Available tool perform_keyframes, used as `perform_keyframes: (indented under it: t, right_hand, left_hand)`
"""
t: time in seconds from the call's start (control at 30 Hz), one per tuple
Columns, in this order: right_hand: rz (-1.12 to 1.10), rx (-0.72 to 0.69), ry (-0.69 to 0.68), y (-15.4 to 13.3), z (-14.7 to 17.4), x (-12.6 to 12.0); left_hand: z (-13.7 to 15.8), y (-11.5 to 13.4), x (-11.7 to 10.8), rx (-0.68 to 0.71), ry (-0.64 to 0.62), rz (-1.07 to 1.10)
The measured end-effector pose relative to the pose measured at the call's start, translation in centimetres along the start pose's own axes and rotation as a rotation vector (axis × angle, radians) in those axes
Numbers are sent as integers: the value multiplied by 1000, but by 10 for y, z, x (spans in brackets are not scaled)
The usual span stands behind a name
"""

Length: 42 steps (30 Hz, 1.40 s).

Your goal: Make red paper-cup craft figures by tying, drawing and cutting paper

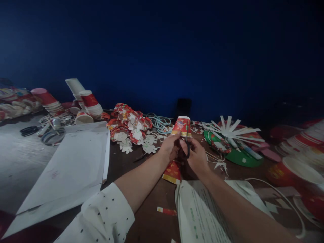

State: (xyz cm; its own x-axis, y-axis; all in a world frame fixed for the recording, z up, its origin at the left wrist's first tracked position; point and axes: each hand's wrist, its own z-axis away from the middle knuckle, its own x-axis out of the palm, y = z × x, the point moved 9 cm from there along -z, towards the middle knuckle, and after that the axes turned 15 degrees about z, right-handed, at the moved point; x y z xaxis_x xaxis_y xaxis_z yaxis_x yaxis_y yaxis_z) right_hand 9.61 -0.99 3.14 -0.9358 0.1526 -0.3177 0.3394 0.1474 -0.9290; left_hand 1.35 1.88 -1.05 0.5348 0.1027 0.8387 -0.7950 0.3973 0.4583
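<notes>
In the middle of the head view, my left hand [169, 148] is closed on a red paper cup [181, 125], which is held with its white end up. My right hand [196, 156] grips a pair of dark scissors [188, 148] by the handles, its fingers through or around them. The blades point up along the cup's right side; whether they touch the cup wall I cannot tell. Below my hands, a piece of red cup paper with a gold edge [172, 172] lies on the brown table [149, 199].
Left are white sheets [68, 162], black-handled scissors [29, 130], a tape roll [52, 136] and stacked cups [90, 103]. Cut red and white paper shapes [131, 125] lie ahead. Right are a green disc [244, 157], a fringed white cutout [231, 130], a printed sheet [199, 216] and more cups [301, 172].
</notes>
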Motion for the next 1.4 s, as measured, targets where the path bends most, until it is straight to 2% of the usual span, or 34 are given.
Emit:
perform_keyframes:
  t: [0.13,0.3,0.47,0.7,1.0,1.17,1.4]
  right_hand:
    - [-76,53,-10,4,-4,0]
    - [-140,88,10,2,-4,-1]
    - [-149,99,4,-1,-2,-4]
    - [-73,108,-33,7,-3,-4]
    - [24,29,-186,13,5,19]
    - [135,-39,-172,12,5,18]
    - [122,-6,-128,6,6,14]
  left_hand:
    - [-1,4,1,91,-5,38]
    - [-4,2,5,74,-60,1]
    - [-7,13,0,133,-57,131]
    - [-4,27,-7,134,99,260]
    - [0,32,-7,167,150,246]
    - [-1,33,-7,195,145,251]
    - [-3,26,-6,177,119,233]
